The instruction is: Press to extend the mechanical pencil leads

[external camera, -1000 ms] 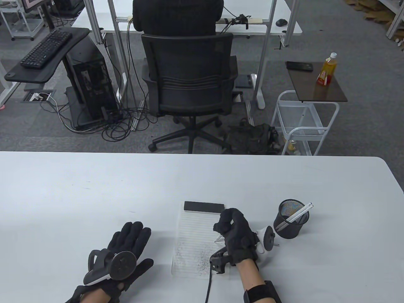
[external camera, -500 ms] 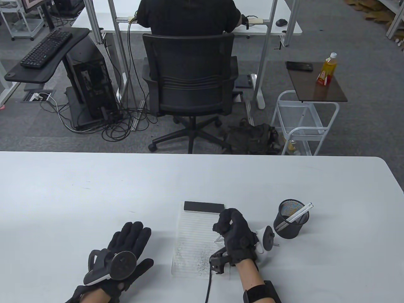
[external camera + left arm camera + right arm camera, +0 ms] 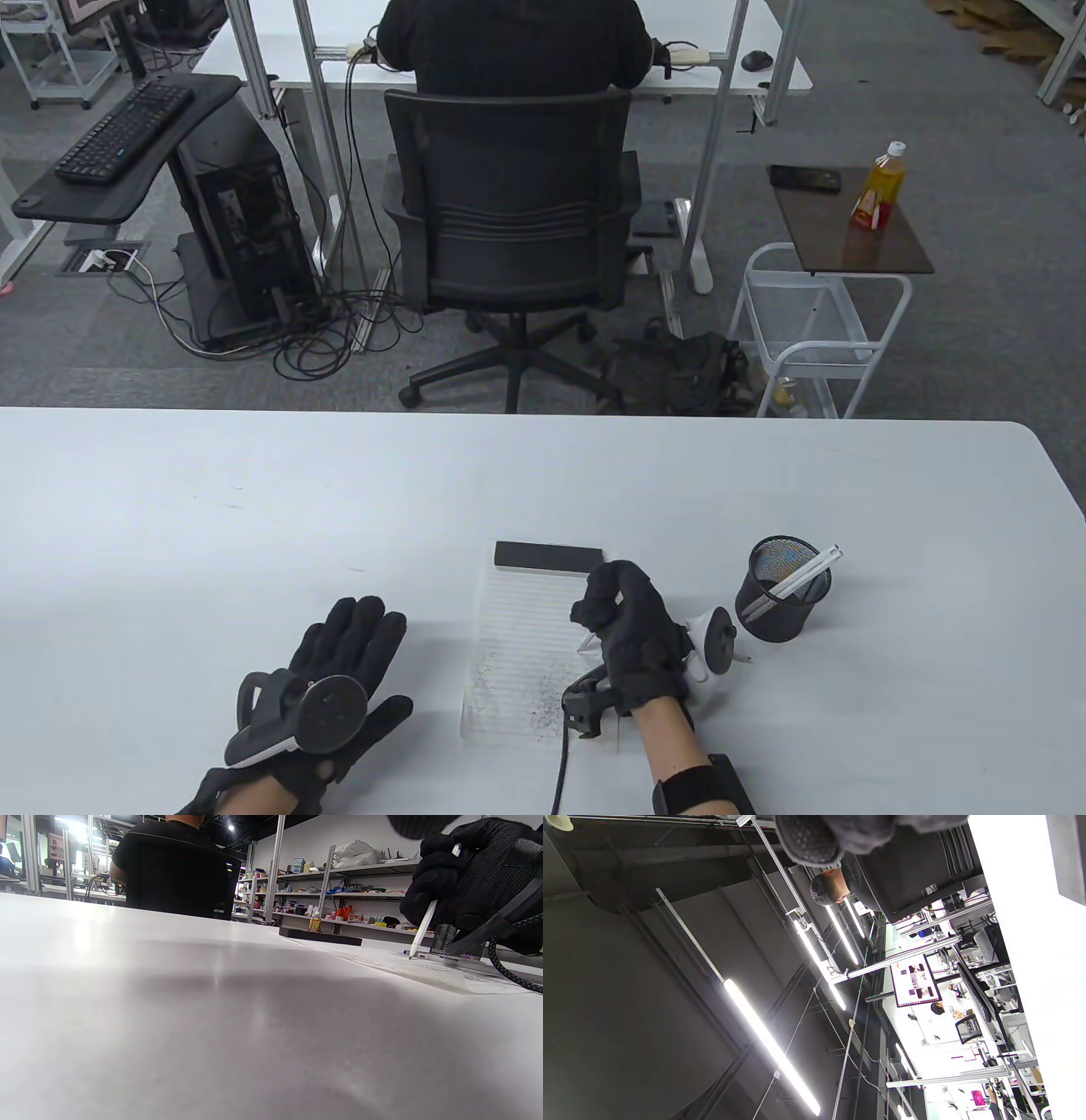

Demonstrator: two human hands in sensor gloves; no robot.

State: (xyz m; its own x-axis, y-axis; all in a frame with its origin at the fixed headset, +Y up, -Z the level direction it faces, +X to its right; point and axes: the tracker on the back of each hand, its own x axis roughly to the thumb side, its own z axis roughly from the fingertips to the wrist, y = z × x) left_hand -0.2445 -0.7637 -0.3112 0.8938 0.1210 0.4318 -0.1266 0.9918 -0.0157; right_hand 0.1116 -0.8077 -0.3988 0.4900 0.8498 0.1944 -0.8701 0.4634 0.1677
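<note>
nothing on the surface (image 3: 254, 509) moved; seated person behind shifted | right hand (image 3: 632, 637) grips mechanical pencil (image 3: 424, 926) mid-barrel, thumb at cap | light, stiff, brittle lead | left hand (image 3: 339, 671) flat, released

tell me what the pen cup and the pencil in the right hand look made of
Round black pen cup: probably metal mesh, matte; light shows through its perforated wall. Slim white mechanical pencil held in the right hand: likely plastic, smooth with a slight sheen.
</note>
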